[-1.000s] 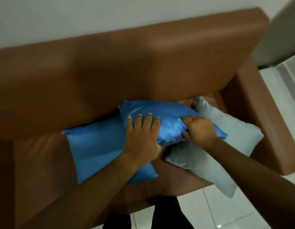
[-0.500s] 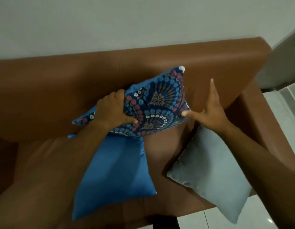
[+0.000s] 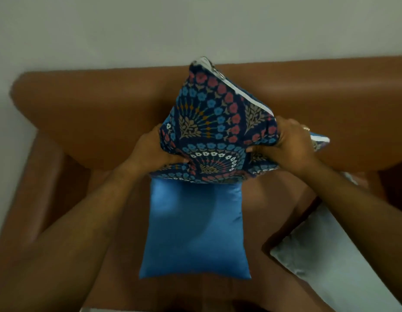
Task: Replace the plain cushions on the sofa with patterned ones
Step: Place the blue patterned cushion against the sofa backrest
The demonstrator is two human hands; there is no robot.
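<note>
The fingertips of both hands are sinking out of sight into the fabric of the patterned cushion [image 3: 215, 129], so only the knuckles and backs of the hands are showing. The left hand [image 3: 154, 149] is clamping the cushion's left edge, and the right hand [image 3: 288, 143] is gripping its right side, bunching the cover; a ring is glinting on one right finger, too small to make out further. The cushion is being held up in front of the backrest of the brown sofa [image 3: 105, 104], tilted, with a white zip edge running along its upper right side. Its dark blue cover is carrying red and blue flowers and fan shapes.

Its lower edge is overlapping the top of the plain blue cushion [image 3: 193, 230], which is lying flat on the sofa seat, so that cushion's far end is hidden. A plain grey cushion [image 3: 326, 255] is lying at the right of the seat, partly covered by the right forearm and cut off by the frame's lower right corner. Just past the right hand, a small patterned corner with a white edge is poking out; whether it belongs to the held cushion cannot be told.

The sofa's right armrest is mostly cut off, and the front of the seat is running out of view at the bottom. A pale wall [image 3: 150, 28] is filling the top. No writing or labels are readable anywhere.
</note>
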